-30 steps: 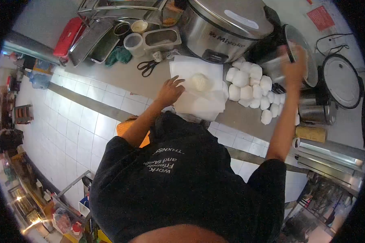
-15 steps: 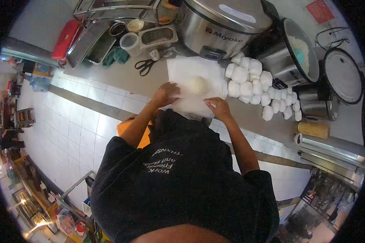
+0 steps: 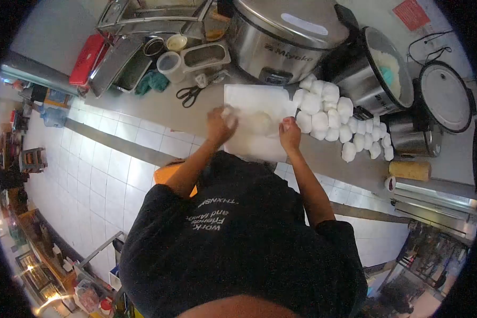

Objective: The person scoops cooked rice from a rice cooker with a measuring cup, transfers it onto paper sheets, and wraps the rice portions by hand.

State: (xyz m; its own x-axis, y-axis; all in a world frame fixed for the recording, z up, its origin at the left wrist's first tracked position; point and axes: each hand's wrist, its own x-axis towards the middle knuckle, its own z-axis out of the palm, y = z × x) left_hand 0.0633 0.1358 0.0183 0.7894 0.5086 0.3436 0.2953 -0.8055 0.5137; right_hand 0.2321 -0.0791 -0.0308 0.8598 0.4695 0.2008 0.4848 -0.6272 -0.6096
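Note:
A stack of white paper sheets (image 3: pixel 254 94) lies on the counter in front of me. On it rests a rounded mound of what looks like rice (image 3: pixel 260 122), hazy behind a raised, blurred sheet. My left hand (image 3: pixel 221 126) is closed at the sheet's left side, fingers curled on its edge. At the right side my right hand (image 3: pixel 290 135) pinches the sheet between thumb and fingers. Just beyond it, many small white paper-wrapped packets (image 3: pixel 319 108) are piled up.
Behind the paper stands a large rice cooker (image 3: pixel 289 50). An open cooker (image 3: pixel 376 74) with white rice is to the right, near a round lid (image 3: pixel 445 98). Black-handled scissors (image 3: pixel 191 95), a green cloth (image 3: pixel 152 82) and metal trays (image 3: pixel 205 55) sit left. A yellow roll (image 3: pixel 409 170) lies right.
Both hands have risen slightly away from my body, lifting the near part of the sheet toward the mound. My right hand has turned more upright. The view has shifted a little.

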